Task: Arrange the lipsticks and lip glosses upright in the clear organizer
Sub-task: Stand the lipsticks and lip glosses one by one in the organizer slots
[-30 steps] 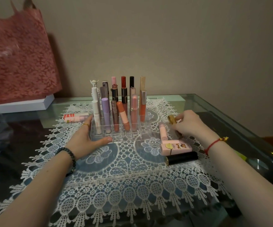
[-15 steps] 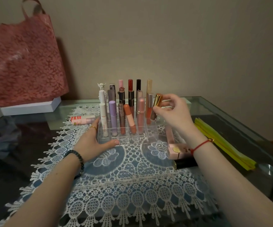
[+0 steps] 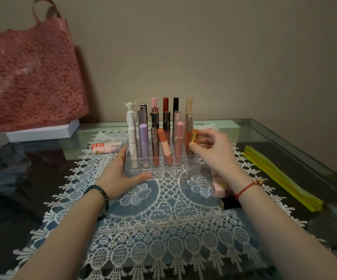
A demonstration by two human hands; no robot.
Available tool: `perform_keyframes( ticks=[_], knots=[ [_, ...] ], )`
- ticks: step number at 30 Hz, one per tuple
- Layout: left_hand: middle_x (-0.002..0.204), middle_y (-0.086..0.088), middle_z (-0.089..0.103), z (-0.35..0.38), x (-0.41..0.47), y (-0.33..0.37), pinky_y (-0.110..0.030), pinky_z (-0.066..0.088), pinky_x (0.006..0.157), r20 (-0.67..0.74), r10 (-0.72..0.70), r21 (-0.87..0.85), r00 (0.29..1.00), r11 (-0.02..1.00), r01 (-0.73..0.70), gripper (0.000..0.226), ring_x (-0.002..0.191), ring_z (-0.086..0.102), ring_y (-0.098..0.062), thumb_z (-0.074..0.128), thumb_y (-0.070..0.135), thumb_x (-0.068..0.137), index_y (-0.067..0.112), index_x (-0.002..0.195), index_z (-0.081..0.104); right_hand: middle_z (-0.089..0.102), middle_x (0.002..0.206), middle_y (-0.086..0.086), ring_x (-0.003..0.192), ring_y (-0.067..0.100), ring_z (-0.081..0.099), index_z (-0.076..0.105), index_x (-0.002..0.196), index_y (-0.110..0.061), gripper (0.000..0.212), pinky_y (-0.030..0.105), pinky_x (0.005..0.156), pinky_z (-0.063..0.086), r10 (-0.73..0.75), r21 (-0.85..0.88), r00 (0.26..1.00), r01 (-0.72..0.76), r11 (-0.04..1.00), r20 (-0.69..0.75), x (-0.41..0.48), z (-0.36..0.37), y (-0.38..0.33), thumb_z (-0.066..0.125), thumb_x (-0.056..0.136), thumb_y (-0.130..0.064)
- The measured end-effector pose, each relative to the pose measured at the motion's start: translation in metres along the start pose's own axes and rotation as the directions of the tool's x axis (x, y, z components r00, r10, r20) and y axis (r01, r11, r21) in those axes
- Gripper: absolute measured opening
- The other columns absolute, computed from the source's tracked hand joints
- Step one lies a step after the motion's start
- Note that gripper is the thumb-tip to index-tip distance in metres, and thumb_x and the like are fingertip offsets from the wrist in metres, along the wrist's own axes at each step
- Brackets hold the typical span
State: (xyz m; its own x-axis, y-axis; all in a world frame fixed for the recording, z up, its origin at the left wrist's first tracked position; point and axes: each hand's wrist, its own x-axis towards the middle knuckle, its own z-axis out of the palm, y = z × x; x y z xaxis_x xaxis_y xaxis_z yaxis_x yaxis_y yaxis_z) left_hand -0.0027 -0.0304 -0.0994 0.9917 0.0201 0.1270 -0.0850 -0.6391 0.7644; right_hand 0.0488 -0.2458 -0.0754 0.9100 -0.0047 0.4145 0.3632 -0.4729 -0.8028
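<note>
Centre frame, the organizer point(image 3: 158, 175) holds upright tubes point(image 3: 155, 146) across its back rows. The right hand point(image 3: 214, 155) pinches a gold lipstick point(image 3: 193, 137) at their right end, fingertips clamped on it. The left hand point(image 3: 120, 174) braces the organizer's left corner, fingers straight, thumb along the front.

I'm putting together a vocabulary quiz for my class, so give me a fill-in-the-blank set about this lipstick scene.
1. The right hand pinches a ____ lipstick at the right end of the clear organizer.
2. The left hand rests against the organizer's ____ side.
3. A red-and-white striped tube lies on the ____ mat, outside the organizer.
4. The purple tube stands ____ in the organizer.

Missing words: gold; left; lace; upright.
</note>
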Motion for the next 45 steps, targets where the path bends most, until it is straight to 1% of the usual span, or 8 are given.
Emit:
perform_keyframes(
  ticks=[15, 20, 31, 35, 37, 41, 43, 45],
  knots=[
    [0.131, 0.001, 0.048, 0.0, -0.001, 0.001, -0.017, 0.038, 0.078, -0.009, 0.009, 0.017, 1.0, 1.0, -0.009, 0.097, 0.09, 0.042, -0.004, 0.071, 0.033, 0.07, 0.023, 0.143, 0.008, 0.059, 0.084, -0.009, 0.075, 0.001, 0.053, 0.059, 0.1, -0.017, 0.023, 0.012, 0.062, 0.043, -0.022, -0.072, 1.0, 0.023, 0.997, 0.013, 0.001, 0.008, 0.007, 0.067, 0.078, -0.019],
    [0.128, 0.001, 0.05, 0.001, 0.0, 0.0, -0.01, 0.036, 0.062, 0.006, 0.013, 0.006, 1.0, 1.0, -0.013, 0.097, 0.071, 0.042, 0.008, 0.072, 0.033, 0.069, 0.025, 0.143, 0.009, 0.054, 0.084, -0.013, 0.076, 0.0, 0.052, 0.053, 0.104, -0.022, 0.029, 0.011, 0.062, 0.041, -0.029, -0.075, 1.0, 0.029, 0.997, 0.003, 0.001, 0.008, 0.007, 0.066, 0.079, -0.021],
    [0.127, 0.005, 0.05, 0.0, 0.003, -0.004, -0.022, 0.041, 0.082, 0.005, 0.025, 0.013, 1.0, 1.0, -0.025, 0.102, 0.095, 0.049, -0.008, 0.072, 0.043, 0.064, 0.025, 0.143, 0.009, 0.061, 0.095, -0.004, 0.083, 0.006, 0.055, 0.055, 0.111, -0.02, 0.031, 0.012, 0.064, 0.041, -0.061, 0.011, 0.992, 0.063, 0.998, -0.107, 0.001, -0.018, -0.002, 0.063, 0.082, -0.024],
    [0.139, -0.004, 0.041, 0.001, 0.003, -0.001, -0.007, 0.042, 0.059, -0.006, 0.003, 0.037, 1.0, 0.999, -0.003, 0.102, 0.072, 0.044, 0.003, 0.069, 0.037, 0.07, 0.018, 0.144, 0.001, 0.062, 0.091, -0.007, 0.077, 0.001, 0.055, 0.058, 0.109, -0.019, 0.029, 0.007, 0.062, 0.044, -0.089, 0.031, 0.982, 0.095, 0.995, -0.164, -0.001, -0.041, -0.008, 0.065, 0.081, -0.024],
    [0.144, -0.005, 0.033, 0.0, 0.005, 0.002, -0.001, 0.041, 0.052, -0.057, -0.019, -0.052, 0.998, 0.998, 0.016, 0.102, 0.074, 0.045, 0.004, 0.065, 0.039, 0.07, 0.017, 0.145, 0.0, 0.063, 0.09, -0.008, 0.075, 0.001, 0.056, 0.059, 0.107, -0.021, 0.028, 0.011, 0.067, 0.045, -0.108, 0.021, 0.981, 0.113, 0.993, -0.164, -0.004, -0.053, -0.013, 0.066, 0.08, -0.024],
    [0.146, -0.003, 0.028, -0.004, 0.004, 0.008, -0.027, 0.033, 0.098, -0.385, -0.02, -0.192, 0.923, 0.98, -0.059, 0.098, 0.128, 0.035, -0.017, 0.06, 0.048, 0.064, 0.02, 0.144, 0.01, 0.065, 0.089, -0.007, 0.077, 0.007, 0.06, 0.061, 0.103, -0.022, 0.027, 0.024, 0.074, 0.05, -0.151, -0.045, 0.986, 0.148, 0.988, -0.074, -0.02, -0.08, -0.016, 0.068, 0.077, -0.023],
    [0.142, 0.001, 0.033, -0.007, 0.001, 0.014, -0.032, 0.03, 0.107, -0.578, 0.064, -0.165, 0.814, 0.967, -0.192, 0.082, 0.128, 0.033, -0.013, 0.064, 0.04, 0.071, 0.02, 0.14, 0.024, 0.065, 0.089, -0.007, 0.08, 0.01, 0.061, 0.062, 0.101, -0.027, 0.027, 0.029, 0.076, 0.052, -0.155, -0.098, 0.988, 0.157, 0.983, 0.024, -0.032, -0.091, -0.013, 0.069, 0.075, -0.025],
    [0.128, 0.008, 0.042, -0.004, -0.007, 0.028, -0.017, 0.032, 0.102, -0.643, 0.2, -0.082, 0.739, 0.942, -0.326, 0.063, 0.118, 0.04, -0.006, 0.066, 0.029, 0.075, 0.019, 0.131, 0.037, 0.064, 0.089, -0.01, 0.083, 0.009, 0.06, 0.061, 0.098, -0.033, 0.027, 0.03, 0.076, 0.052, -0.138, -0.16, 0.982, 0.158, 0.974, 0.131, -0.044, -0.1, -0.008, 0.069, 0.073, -0.028]
  ],
)
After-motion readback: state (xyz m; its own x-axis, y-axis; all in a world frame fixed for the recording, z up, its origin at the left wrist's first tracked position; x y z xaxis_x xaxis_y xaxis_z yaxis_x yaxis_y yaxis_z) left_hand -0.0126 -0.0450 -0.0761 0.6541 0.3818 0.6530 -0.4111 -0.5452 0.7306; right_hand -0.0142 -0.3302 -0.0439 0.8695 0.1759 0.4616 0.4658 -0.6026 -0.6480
